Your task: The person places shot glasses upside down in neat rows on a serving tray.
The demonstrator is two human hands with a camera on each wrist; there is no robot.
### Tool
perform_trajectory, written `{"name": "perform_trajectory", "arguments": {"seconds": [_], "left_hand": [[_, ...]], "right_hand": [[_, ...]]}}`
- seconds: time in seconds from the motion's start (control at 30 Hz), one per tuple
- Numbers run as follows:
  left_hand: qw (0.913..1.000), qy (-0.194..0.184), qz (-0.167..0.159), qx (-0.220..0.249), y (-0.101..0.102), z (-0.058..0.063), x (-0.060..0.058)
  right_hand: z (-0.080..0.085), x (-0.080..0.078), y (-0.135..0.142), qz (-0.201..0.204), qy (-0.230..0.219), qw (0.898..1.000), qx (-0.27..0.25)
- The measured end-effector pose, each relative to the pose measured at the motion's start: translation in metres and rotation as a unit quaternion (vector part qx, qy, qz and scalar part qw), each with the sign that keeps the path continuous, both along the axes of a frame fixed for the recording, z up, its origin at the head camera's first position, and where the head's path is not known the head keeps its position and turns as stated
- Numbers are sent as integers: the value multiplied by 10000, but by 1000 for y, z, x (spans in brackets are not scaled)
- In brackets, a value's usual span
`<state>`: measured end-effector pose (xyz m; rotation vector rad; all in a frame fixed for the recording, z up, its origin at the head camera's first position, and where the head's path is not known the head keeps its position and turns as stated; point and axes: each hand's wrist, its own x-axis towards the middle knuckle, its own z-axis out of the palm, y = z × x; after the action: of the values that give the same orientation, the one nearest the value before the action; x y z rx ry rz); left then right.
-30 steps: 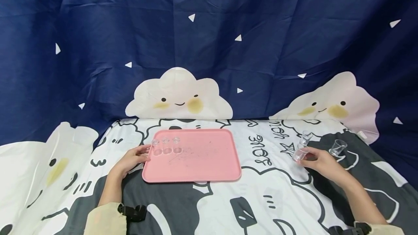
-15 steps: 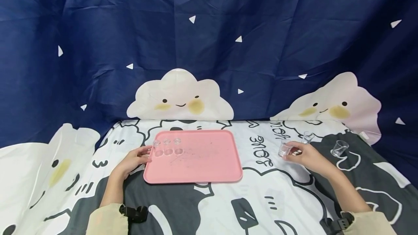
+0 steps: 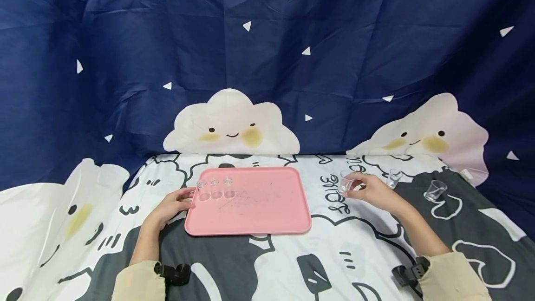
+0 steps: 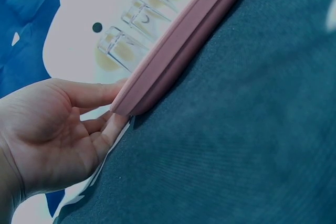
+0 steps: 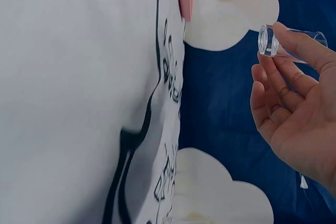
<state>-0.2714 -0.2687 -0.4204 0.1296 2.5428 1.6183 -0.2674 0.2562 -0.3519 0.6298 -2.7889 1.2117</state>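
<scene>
My left hand (image 3: 173, 204) grips the left rim of a pink tray (image 3: 259, 215). In the left wrist view the thumb lies on the rim and the fingers reach beneath it. Three small clear shot glasses (image 4: 122, 47) stand upside down in a row on the tray, near that hand. Over the cloth right of the tray, my right hand (image 3: 372, 192) pinches another clear shot glass (image 3: 345, 183) between thumb and fingers. In the right wrist view this held glass (image 5: 268, 41) is off the cloth, its thick base toward the table.
Two more clear glasses, a nearer-middle glass (image 3: 394, 178) and a far-right glass (image 3: 435, 190), stand on the patterned cloth (image 3: 334, 240) beyond and right of my right hand. A navy curtain (image 3: 267, 36) hangs behind the table.
My right hand has lifted the shot glass from beside another glass and carried it left toward the tray. My left hand stays at the tray's rim.
</scene>
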Motion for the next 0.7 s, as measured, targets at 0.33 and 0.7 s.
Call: {"name": "perform_trajectory", "arguments": {"seconds": [0.33,0.7], "left_hand": [[10000,-41,23,32,-1,-1,-1],[10000,-41,12,55,1,1,0]], "right_hand": [[-1,-18,-30,292,-43,9995,94],[-1,-29,-72,597,223,9979,-84]]}}
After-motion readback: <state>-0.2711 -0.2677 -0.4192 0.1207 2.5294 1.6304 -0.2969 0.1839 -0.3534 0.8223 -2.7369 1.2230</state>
